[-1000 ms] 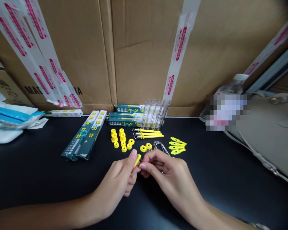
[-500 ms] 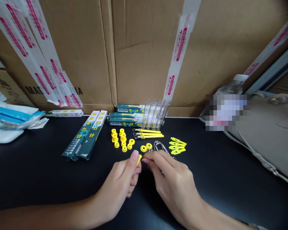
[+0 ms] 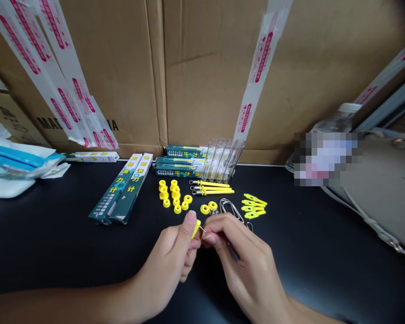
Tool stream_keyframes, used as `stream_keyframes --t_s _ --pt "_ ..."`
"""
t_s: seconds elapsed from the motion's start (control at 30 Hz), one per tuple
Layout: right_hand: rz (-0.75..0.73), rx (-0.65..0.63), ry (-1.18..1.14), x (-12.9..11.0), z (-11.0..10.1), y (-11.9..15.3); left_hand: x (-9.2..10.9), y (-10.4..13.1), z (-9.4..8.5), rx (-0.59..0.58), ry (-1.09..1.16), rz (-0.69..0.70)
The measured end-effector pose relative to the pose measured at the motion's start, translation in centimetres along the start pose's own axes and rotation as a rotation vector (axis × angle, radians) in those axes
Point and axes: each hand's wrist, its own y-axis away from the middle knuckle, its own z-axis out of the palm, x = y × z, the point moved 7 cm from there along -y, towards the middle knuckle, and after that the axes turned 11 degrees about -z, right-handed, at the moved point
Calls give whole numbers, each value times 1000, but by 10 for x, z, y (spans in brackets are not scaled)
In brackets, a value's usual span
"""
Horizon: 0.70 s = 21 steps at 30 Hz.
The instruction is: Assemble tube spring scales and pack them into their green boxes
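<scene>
L hand [image 3: 173, 252] pinched yellow piece [image 3: 196, 228]; R hand [image 3: 251, 254] pinched wire [image 3: 203, 229] by piece's tip; off-angle push could've bent wire.

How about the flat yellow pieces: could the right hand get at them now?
Likely yes: the flat yellow pieces lie a little beyond the right hand, with nothing visibly covering them. That hand seems occupied, though, pinching a thin metal wire.

Apparently a makeshift assembly or packing workspace: a big taped carton [image 3: 205, 90] at twelve o'clock, small yellow parts [image 3: 176, 195] sorted on a black tabletop [image 3: 54, 234], a handbag [image 3: 384, 180] at three o'clock.
</scene>
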Motion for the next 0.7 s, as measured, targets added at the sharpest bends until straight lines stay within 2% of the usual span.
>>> stream_keyframes --t_s 0.17,0.3,0.53,0.7 --pt "-74 -15 38 -5 2 -2 2 -1 -1 -12 -39 -1" --pt "-90 -37 74 -7 1 -5 9 0 -1 -3 -105 48" --pt "53 8 95 3 -11 -5 10 1 -4 55 -115 26" --pt "279 97 -128 21 -14 2 11 3 -4 52 -181 44"
